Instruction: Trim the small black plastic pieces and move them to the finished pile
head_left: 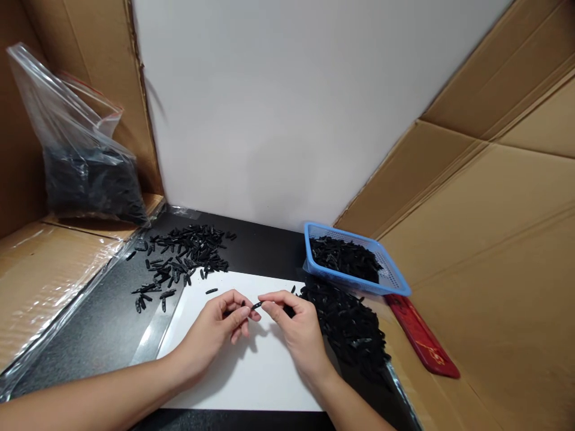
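Note:
My left hand (224, 317) and my right hand (299, 326) meet above a white sheet (251, 377). Between their fingertips is a small, slim black piece (256, 305) with light spots on it; its exact kind is not clear. Both hands pinch it, one at each end. Dark bits also show by the curled fingers of each hand, but I cannot tell whether they are held. A single similar piece (211, 291) lies at the sheet's upper left. To the left is a loose scatter of such pieces (193, 248); a denser black pile (348, 329) lies right of my right hand.
A blue plastic basket (395, 276) holding more black pieces stands behind the right pile. At the far left, a clear zip bag (90, 179) contains dark contents. A red flat item (424, 338) lies at right. Cardboard walls (494, 239) and a white panel (287, 108) enclose the black tabletop.

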Demonstrator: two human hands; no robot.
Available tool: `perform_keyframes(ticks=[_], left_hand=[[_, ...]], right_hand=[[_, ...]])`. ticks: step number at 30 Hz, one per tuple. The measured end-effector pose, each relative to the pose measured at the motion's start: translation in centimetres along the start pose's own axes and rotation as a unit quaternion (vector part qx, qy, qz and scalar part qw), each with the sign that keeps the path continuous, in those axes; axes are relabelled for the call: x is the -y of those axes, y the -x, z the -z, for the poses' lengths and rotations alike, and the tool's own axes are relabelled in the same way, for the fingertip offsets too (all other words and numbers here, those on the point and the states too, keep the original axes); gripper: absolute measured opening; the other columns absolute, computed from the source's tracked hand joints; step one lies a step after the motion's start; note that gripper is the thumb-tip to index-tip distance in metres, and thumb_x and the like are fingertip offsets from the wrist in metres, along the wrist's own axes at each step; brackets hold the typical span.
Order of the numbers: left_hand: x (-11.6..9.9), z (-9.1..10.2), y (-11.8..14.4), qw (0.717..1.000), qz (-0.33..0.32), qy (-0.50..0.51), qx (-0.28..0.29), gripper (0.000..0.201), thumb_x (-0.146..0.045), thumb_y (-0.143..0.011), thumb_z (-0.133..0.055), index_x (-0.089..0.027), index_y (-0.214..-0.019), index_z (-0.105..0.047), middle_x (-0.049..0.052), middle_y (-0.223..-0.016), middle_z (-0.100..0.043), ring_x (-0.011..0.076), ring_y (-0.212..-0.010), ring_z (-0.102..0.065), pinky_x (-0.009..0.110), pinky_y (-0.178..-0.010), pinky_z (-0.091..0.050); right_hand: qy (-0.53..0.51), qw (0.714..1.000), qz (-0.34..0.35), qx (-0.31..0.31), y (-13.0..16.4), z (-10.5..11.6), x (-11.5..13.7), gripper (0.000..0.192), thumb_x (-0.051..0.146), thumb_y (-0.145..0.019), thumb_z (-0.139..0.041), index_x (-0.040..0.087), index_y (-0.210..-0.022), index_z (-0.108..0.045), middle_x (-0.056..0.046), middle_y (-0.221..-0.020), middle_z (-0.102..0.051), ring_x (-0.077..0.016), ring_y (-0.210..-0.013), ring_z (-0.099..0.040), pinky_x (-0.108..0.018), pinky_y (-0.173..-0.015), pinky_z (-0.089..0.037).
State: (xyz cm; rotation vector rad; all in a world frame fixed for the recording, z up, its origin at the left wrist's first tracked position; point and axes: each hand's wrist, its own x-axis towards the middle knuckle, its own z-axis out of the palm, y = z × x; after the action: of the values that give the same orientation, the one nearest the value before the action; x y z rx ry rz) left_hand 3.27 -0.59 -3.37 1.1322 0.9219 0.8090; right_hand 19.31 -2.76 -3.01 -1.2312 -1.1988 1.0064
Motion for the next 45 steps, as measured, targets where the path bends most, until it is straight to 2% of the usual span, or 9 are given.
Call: perform_keyframes(ticks=[5, 8, 12, 18, 24, 29, 32, 41, 45], left_hand=[[-0.4, -0.2, 0.4, 0.998, 0.051, 0.024, -0.001, 0.027, -0.042, -0.080, -0.064, -0.015, -0.083, -0.066, -0.005, -0.062, -0.053, 0.0084, -0.053, -0.036, 0.022, -0.052, -0.025], [-0.7, -0.4, 0.7, 0.997, 0.063, 0.042, 0.021, 0.028, -0.044, -0.080, -0.064, -0.016, -0.081, -0.065, -0.005, -0.061, -0.053, 0.0086, -0.054, -0.035, 0.022, -0.053, -0.026], [-1.1, -0.6, 0.9, 0.996, 0.068, 0.048, 0.019, 0.032, -0.043, -0.076, -0.069, -0.017, -0.093, -0.061, -0.002, -0.072, -0.064, 0.0083, -0.054, -0.037, 0.022, -0.054, -0.027], [-1.6, -0.9, 0.9, 0.997, 0.063, 0.030, 0.012, 0.029, -0.045, -0.079, -0.066, -0.017, -0.076, -0.058, -0.007, -0.050, -0.052, 0.0091, -0.049, -0.032, 0.022, -0.051, -0.023], [-1.9, -0.9, 1.0, 0.997, 0.065, 0.024, 0.019, 0.028, -0.044, -0.079, -0.065, -0.017, -0.075, -0.057, -0.002, -0.064, -0.064, 0.0086, -0.049, -0.032, 0.022, -0.051, -0.024], [-1.7, -0.8, 1.0, 0.997, 0.068, 0.024, 0.024, 0.028, -0.043, -0.078, -0.066, -0.019, -0.073, -0.055, -0.005, -0.054, -0.058, 0.0088, -0.047, -0.026, 0.023, -0.047, -0.016], [-1.5, -0.7, 1.0, 0.997, 0.067, 0.014, 0.028, 0.028, -0.044, -0.078, -0.066, -0.019, -0.071, -0.054, -0.007, -0.050, -0.054, 0.0083, -0.045, -0.022, 0.023, -0.047, -0.014], [-1.2, -0.6, 0.8, 0.997, 0.039, -0.042, 0.055, 0.031, -0.045, -0.078, -0.065, -0.019, -0.065, -0.054, -0.007, -0.048, -0.049, 0.0095, -0.047, -0.031, 0.023, -0.052, -0.023], [-1.3, -0.7, 1.0, 0.997, 0.034, -0.040, 0.051, 0.016, -0.033, -0.079, -0.061, -0.019, -0.072, -0.057, -0.006, -0.055, -0.052, 0.0123, -0.055, -0.040, 0.025, -0.058, -0.029]], right_hand=[[-0.013, 1.000, 0.002, 0.000, -0.1, 0.2, 0.0, 0.009, 0.028, -0.074, -0.072, 0.023, -0.078, -0.078, -0.002, -0.073, -0.072, -0.0187, -0.069, -0.061, -0.031, -0.069, -0.046], [-0.027, 1.000, -0.010, -0.002, -0.1, 0.2, -0.2, 0.010, 0.028, -0.074, -0.072, 0.023, -0.079, -0.078, 0.000, -0.066, -0.067, -0.0147, -0.061, -0.054, -0.028, -0.061, -0.043], [-0.107, 0.991, -0.073, 0.011, -0.1, 0.2, -0.7, 0.017, 0.033, -0.073, -0.074, 0.019, -0.082, -0.077, 0.005, -0.052, -0.047, -0.0072, -0.044, -0.031, -0.022, -0.042, -0.024], [-0.236, 0.961, -0.135, 0.043, -0.2, 0.1, -0.5, 0.025, 0.033, -0.065, -0.080, 0.016, -0.082, -0.074, 0.010, -0.047, -0.033, -0.0035, -0.041, -0.016, -0.022, -0.040, -0.010], [-0.257, 0.953, -0.149, 0.056, -0.2, 0.1, -0.2, 0.027, 0.032, -0.065, -0.081, 0.015, -0.083, -0.072, 0.011, -0.046, -0.033, -0.0038, -0.041, -0.015, -0.021, -0.040, -0.009], [-0.310, 0.932, -0.170, 0.082, -0.2, 0.2, -0.1, 0.023, 0.037, -0.075, -0.074, 0.018, -0.077, -0.062, 0.009, -0.048, -0.040, -0.0036, -0.039, -0.016, -0.018, -0.038, -0.010], [-0.340, 0.917, -0.182, 0.104, -0.1, 0.2, 0.0, 0.031, 0.042, -0.081, -0.065, 0.018, -0.066, -0.052, 0.005, -0.054, -0.050, -0.0037, -0.039, -0.022, -0.017, -0.038, -0.011], [-0.242, 0.947, -0.195, 0.085, 0.4, -0.7, 0.0, 0.036, 0.044, -0.067, -0.080, 0.016, -0.071, -0.057, 0.009, -0.047, -0.044, -0.0011, -0.036, -0.020, -0.017, -0.036, -0.010], [-0.249, 0.946, -0.195, 0.070, 0.3, -0.5, 0.2, 0.035, 0.039, -0.065, -0.083, 0.015, -0.065, -0.057, 0.009, -0.047, -0.042, -0.0007, -0.037, -0.020, -0.016, -0.036, -0.011]])
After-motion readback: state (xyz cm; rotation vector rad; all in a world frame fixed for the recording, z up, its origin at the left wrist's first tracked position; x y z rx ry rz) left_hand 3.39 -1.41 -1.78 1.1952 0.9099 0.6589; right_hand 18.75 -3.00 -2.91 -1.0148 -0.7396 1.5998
